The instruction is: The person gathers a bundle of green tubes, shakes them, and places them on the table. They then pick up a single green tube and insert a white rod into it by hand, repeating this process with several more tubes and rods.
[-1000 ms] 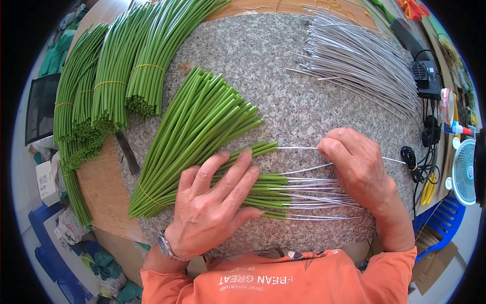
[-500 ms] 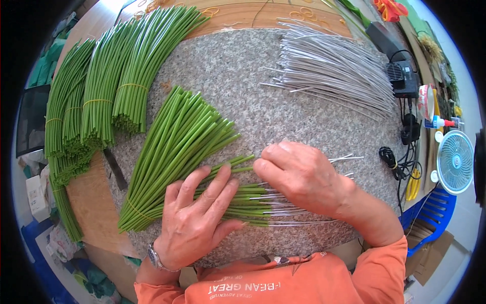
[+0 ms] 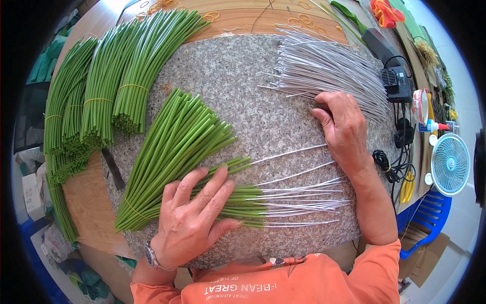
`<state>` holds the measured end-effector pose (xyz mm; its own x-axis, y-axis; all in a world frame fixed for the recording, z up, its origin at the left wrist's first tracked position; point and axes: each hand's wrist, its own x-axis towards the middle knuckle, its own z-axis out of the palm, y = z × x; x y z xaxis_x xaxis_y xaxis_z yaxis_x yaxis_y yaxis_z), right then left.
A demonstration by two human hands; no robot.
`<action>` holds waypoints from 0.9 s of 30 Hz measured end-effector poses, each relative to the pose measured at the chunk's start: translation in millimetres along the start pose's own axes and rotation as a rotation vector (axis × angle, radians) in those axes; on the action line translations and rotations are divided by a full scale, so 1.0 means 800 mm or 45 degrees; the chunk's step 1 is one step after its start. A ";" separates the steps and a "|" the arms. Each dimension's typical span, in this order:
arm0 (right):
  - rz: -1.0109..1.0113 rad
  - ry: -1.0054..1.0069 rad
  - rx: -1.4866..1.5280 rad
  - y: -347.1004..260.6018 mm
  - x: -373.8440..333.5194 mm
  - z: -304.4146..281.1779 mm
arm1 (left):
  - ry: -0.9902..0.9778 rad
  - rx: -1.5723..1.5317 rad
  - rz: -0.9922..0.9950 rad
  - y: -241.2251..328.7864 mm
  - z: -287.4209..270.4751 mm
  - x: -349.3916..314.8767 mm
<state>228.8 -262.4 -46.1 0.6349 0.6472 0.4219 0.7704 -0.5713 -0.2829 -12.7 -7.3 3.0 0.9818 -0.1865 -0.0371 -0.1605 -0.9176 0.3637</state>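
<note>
A fanned bundle of green hollow-looking stems (image 3: 169,157), with a yellow band near its lower left end, lies on the grey speckled slab. My left hand (image 3: 190,218) rests on its nearer stems, fingers spread and pressing down. From the right ends of several of these stems stick thin white-grey wires (image 3: 304,195), running to the right. At the near edge of a pile of loose wires (image 3: 329,66) is my right hand (image 3: 347,126). Its fingers are bent, with a gap between thumb and forefinger, and I see no wire between them.
Several banded green bundles (image 3: 109,86) stand along the left. Rubber bands (image 3: 304,21) lie on the wooden table behind the slab (image 3: 223,66). On the right are a black adapter (image 3: 396,83), a coiled black cable (image 3: 382,160), yellow-handled pliers (image 3: 407,187) and a small fan (image 3: 450,164).
My right hand has moved from the stem ends up and right to the wire pile. A wire now extends from the upper stem beside which it was. My left hand stays on the stems.
</note>
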 end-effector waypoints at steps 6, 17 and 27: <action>-0.041 -0.022 -0.029 0.007 0.004 -0.004 | -0.016 0.000 -0.007 0.000 -0.003 -0.001; -0.282 -0.233 -0.052 0.003 -0.003 -0.016 | 0.001 -0.036 -0.017 -0.002 -0.003 -0.001; -0.397 -0.064 0.327 -0.009 -0.004 -0.022 | 0.016 -0.035 -0.003 -0.004 -0.001 0.000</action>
<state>220.4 -269.2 -30.3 0.3658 0.7969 0.4808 0.9118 -0.2033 -0.3568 -11.8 -3.9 2.3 0.9833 -0.1801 -0.0265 -0.1558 -0.9080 0.3889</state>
